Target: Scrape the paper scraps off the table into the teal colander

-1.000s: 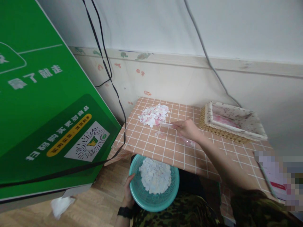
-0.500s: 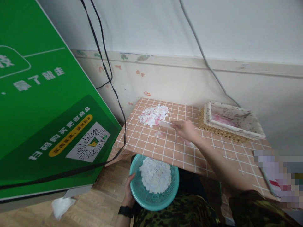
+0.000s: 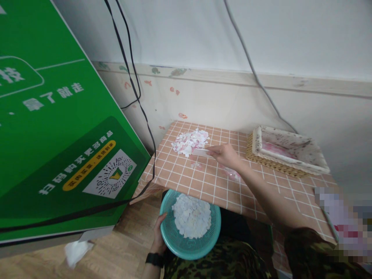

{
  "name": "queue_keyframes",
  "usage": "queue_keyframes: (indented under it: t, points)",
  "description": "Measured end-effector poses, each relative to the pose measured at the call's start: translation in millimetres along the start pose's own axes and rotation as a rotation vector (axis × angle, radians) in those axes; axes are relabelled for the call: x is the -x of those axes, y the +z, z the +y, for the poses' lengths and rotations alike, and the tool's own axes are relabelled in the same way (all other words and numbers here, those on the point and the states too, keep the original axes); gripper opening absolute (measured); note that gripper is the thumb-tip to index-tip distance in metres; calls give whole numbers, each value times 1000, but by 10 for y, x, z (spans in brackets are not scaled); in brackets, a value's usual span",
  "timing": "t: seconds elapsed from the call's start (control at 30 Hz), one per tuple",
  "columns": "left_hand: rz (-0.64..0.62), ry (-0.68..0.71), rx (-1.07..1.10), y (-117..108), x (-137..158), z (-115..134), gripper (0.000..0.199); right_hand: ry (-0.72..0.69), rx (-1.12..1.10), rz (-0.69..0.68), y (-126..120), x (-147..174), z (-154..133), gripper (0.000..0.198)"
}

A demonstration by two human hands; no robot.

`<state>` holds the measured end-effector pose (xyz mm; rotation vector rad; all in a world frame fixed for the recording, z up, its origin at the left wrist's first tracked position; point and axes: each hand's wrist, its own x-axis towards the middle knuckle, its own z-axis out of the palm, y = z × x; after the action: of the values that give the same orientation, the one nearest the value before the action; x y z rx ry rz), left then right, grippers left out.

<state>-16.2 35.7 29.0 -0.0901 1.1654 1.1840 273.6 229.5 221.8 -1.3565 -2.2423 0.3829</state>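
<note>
My right hand [image 3: 222,154] pinches a flat white card [image 3: 200,152] over the checked tablecloth. The card's far end meets the near edge of a heap of torn white and pink paper scraps [image 3: 189,141]. With my left hand [image 3: 160,228] I grip the left rim of a teal plastic colander [image 3: 190,250], held in front of the table edge. Inside it lies a mound of white paper scraps [image 3: 192,216]. The fingers under the colander are hidden. Near my right wrist lies a clear and pinkish piece [image 3: 231,173] that I cannot identify.
A cloth-lined wicker basket [image 3: 263,163] stands at the back right of the table [image 3: 180,174]. On the left rises a green panel [image 3: 43,128] with a dark strap [image 3: 149,155] hanging past it. A white bag [image 3: 77,252] lies on the wooden floor.
The card and my right hand have shifted slightly left relative to the table, against the scrap heap. The view has turned a little. My left hand keeps hold of the colander.
</note>
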Motion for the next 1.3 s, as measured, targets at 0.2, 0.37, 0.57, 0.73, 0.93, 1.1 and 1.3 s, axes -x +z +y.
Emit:
queue_keyframes:
  t: [0.2,0.37,0.57,0.73,0.93,1.1,1.3]
  points:
    - [-15,3,8,7,17,16,24,-52,8,-153,-81,6,-79,27]
    - [1,2,13,-9,-2,10,25,-28,39,-118,-223,169,-180,28]
    - [-14,-40,24,-34,-23,-9,28,30,39,-9,235,345,-736,39]
    - [12,0,6,-41,-19,-21,25,260,-102,157,729,256,-885,35]
    - [11,7,19,-49,-22,-8,20,509,-79,342,726,393,-506,33]
    - [28,-25,10,7,5,6,18,636,10,425,503,680,-198,35]
    - [29,-30,9,26,31,19,20,749,26,496,293,979,109,42]
